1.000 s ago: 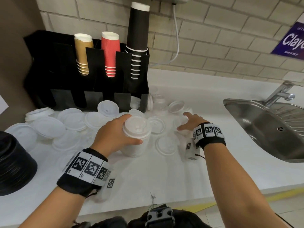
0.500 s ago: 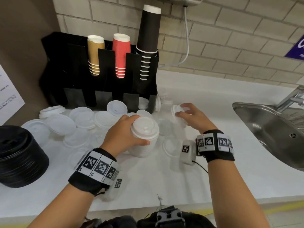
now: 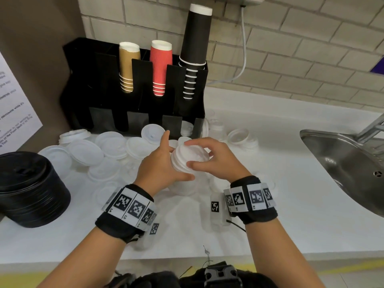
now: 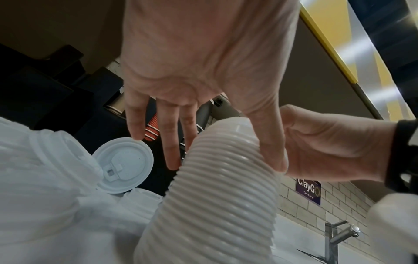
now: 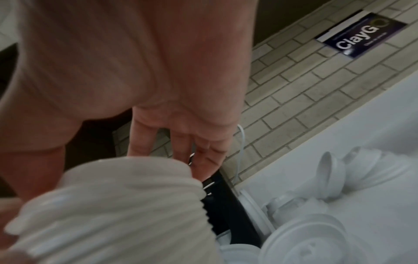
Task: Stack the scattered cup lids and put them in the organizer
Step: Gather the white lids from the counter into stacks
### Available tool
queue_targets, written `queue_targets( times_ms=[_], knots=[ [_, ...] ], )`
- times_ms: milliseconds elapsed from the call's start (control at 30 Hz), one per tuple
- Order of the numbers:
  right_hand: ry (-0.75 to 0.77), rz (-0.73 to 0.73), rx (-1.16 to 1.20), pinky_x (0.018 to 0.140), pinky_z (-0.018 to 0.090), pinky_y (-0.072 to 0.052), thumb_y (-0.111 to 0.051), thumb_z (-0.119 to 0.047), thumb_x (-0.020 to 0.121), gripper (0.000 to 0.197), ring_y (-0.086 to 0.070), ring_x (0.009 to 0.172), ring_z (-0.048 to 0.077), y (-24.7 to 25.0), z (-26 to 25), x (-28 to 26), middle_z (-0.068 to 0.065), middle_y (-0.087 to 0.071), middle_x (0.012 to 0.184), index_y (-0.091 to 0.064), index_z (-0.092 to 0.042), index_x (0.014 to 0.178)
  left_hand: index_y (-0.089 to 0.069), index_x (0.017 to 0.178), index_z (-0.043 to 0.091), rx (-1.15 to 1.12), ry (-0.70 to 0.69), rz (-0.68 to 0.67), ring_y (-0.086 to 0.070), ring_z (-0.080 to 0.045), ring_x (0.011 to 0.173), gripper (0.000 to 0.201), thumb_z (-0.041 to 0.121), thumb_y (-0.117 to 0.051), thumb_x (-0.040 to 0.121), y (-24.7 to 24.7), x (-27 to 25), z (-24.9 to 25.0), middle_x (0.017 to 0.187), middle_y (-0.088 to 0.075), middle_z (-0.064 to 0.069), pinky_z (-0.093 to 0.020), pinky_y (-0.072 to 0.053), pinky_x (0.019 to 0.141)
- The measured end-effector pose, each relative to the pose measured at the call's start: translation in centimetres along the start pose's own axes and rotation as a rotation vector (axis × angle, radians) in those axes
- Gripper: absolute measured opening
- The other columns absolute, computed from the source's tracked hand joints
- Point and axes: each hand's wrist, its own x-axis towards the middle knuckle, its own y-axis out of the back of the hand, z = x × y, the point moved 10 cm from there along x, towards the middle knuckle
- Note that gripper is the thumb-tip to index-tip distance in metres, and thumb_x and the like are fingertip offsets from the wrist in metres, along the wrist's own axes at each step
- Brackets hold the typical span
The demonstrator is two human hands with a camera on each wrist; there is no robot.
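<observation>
A tall stack of white cup lids [image 3: 188, 163] [image 4: 221, 187] [image 5: 113, 205] stands on the white counter. My left hand [image 3: 176, 159] [image 4: 224, 166] grips its side, thumb on the near face and fingers behind. My right hand [image 3: 193, 154] [image 5: 113, 157] curls over the top and pinches the uppermost lid between thumb and fingers. Loose white lids [image 3: 112, 144] lie scattered to the left, and one lid [image 3: 152, 132] [image 4: 123, 164] leans against the black organizer [image 3: 104, 96] at the back.
The organizer holds tan, red and black paper cups. A stack of black lids [image 3: 27, 188] sits at the front left. Small white lids [image 3: 239, 136] [image 5: 339, 169] lie right of the organizer. A steel sink [image 3: 349, 167] with a tap [image 4: 334, 235] is at the right.
My right hand has picked up a lid right of the organizer and brought it back onto the top of the stack. My left hand has kept its hold on the stack.
</observation>
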Motion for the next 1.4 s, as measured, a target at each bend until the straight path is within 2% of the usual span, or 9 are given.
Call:
queue_targets(
  times_ms=[367, 567, 667, 733, 967, 1033, 1133, 1233, 1400],
  knots=[
    [0.077, -0.07, -0.241, 0.083, -0.007, -0.024, -0.083, -0.023, 0.07, 0.044, -0.048, 0.105, 0.005, -0.9, -2.4, 0.6, -0.012, -0.055, 0.105, -0.071, -0.023, 0.113, 0.002, 0.154, 0.026, 0.004, -0.025, 0.015, -0.059, -0.014, 0.094, 0.136, 0.039, -0.092, 0.056, -0.1, 0.1, -0.1, 0.1, -0.051, 0.017, -0.034, -0.053, 0.083],
    [0.034, -0.106, -0.174, 0.085, -0.003, -0.029, -0.082, -0.022, 0.073, 0.044, -0.049, 0.112, 0.006, -1.3, -1.5, 0.4, -0.005, -0.06, 0.119, -0.069, -0.026, 0.115, -0.049, 0.138, 0.025, 0.026, -0.075, -0.061, -0.056, -0.017, 0.116, 0.089, 0.042, -0.088, 0.06, -0.3, 0.3, 1.0, 0.126, -0.06, 0.009, -0.041, -0.049, 0.096],
    [-0.099, -0.19, 0.075, 0.085, 0.005, -0.042, -0.079, -0.028, 0.078, 0.036, -0.055, 0.111, 0.004, -0.7, 0.8, 0.5, -0.012, -0.062, 0.12, -0.068, -0.031, 0.113, -0.055, 0.133, 0.03, 0.045, -0.075, -0.075, -0.059, -0.015, 0.109, 0.081, 0.046, -0.088, 0.061, 0.0, 0.5, 1.3, 0.12, -0.064, 0.01, -0.041, -0.051, 0.093],
    [-0.26, -0.083, 0.166, 0.084, 0.016, -0.047, -0.073, -0.03, 0.084, 0.031, -0.059, 0.109, 0.011, 1.9, 4.2, 1.5, -0.014, -0.063, 0.114, -0.066, -0.029, 0.114, -0.057, 0.127, 0.031, 0.053, -0.066, -0.068, -0.06, -0.016, 0.108, 0.077, 0.047, -0.089, 0.059, 0.3, 0.7, 1.2, 0.118, -0.065, 0.012, -0.043, -0.05, 0.093],
    [-0.887, 0.083, -0.299, 0.105, 0.043, -0.036, -0.057, -0.04, 0.09, 0.062, -0.039, 0.129, 0.038, 9.4, 17.6, 2.7, 0.016, -0.029, 0.146, -0.031, -0.032, 0.146, -0.057, 0.124, 0.035, 0.063, -0.052, -0.073, -0.059, -0.016, 0.109, 0.075, 0.05, -0.089, 0.058, 0.3, 0.8, 0.8, 0.117, -0.065, 0.014, -0.044, -0.049, 0.094],
    [-0.902, 0.209, -0.404, 0.105, 0.045, -0.032, -0.06, -0.044, 0.087, 0.064, -0.031, 0.13, 0.04, 11.2, 18.1, 3.0, 0.017, -0.023, 0.145, -0.032, -0.035, 0.144, -0.058, 0.124, 0.035, 0.069, -0.053, -0.075, -0.059, -0.015, 0.106, 0.074, 0.05, -0.088, 0.058, 0.3, 0.8, 0.8, 0.115, -0.065, 0.015, -0.043, -0.05, 0.093],
    [-0.89, 0.083, -0.48, 0.109, 0.046, -0.028, -0.057, -0.047, 0.087, 0.057, -0.027, 0.134, 0.04, 10.9, 18.6, 3.9, 0.015, -0.023, 0.147, -0.039, -0.038, 0.141, -0.057, 0.122, 0.037, 0.084, -0.056, -0.077, -0.059, -0.013, 0.103, 0.071, 0.051, -0.087, 0.059, 0.2, 0.9, 0.8, 0.111, -0.064, 0.019, -0.041, -0.051, 0.092],
    [-0.917, -0.068, -0.637, 0.11, 0.043, -0.03, -0.048, -0.046, 0.093, 0.057, -0.034, 0.133, 0.037, 10.2, 18.9, 4.3, 0.016, -0.034, 0.146, -0.043, -0.016, 0.141, -0.056, 0.12, 0.039, 0.094, -0.059, -0.076, -0.059, -0.01, 0.1, 0.07, 0.052, -0.087, 0.058, 0.3, 0.8, 0.8, 0.108, -0.063, 0.021, -0.038, -0.051, 0.089],
    [-0.812, -0.055, -0.421, 0.086, 0.033, -0.04, -0.052, -0.03, 0.094, 0.039, -0.053, 0.108, 0.028, 10.8, 17.9, 3.7, 0.013, -0.058, 0.125, -0.059, -0.003, 0.123, -0.057, 0.119, 0.04, 0.087, -0.067, -0.077, -0.06, -0.009, 0.099, 0.069, 0.053, -0.086, 0.058, 0.3, 0.8, 0.7, 0.107, -0.065, 0.02, -0.036, -0.051, 0.087]
  ],
)
